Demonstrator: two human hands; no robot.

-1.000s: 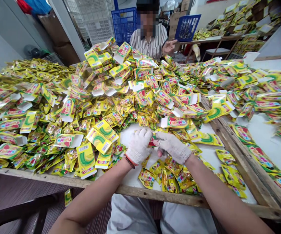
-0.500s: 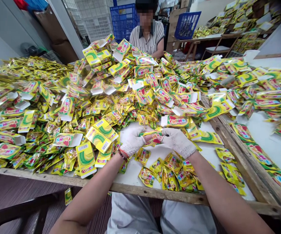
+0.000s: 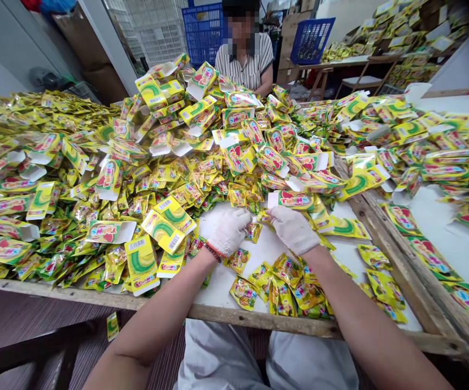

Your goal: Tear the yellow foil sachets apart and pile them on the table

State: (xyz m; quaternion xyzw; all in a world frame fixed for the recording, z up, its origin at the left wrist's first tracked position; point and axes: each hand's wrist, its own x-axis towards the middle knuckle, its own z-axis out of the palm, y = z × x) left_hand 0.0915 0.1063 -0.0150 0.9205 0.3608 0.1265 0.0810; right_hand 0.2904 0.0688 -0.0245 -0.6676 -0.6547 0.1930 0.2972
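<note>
Both my hands wear white knit gloves and meet over the white table top point(image 3: 259, 254). My left hand point(image 3: 225, 229) and my right hand point(image 3: 293, 229) are closed with their fingertips together on small yellow sachets point(image 3: 259, 216) at the foot of a big heap. A loose sachet point(image 3: 253, 232) lies just under the fingers. More sachets point(image 3: 287, 290) lie scattered between my forearms. Flat yellow cartons with green arcs and barcodes point(image 3: 163, 227) lie to the left of my left hand.
A huge heap of yellow sachets and open cartons point(image 3: 157, 141) covers the table. A person in a striped shirt point(image 3: 246, 62) sits across it. A wooden rail point(image 3: 384, 233) divides off a second covered table on the right. Blue crates point(image 3: 204, 32) stand behind.
My hands have moved up the table from the near sachets to the foot of the heap. The sachet strip held between them half a second ago is mostly hidden now.
</note>
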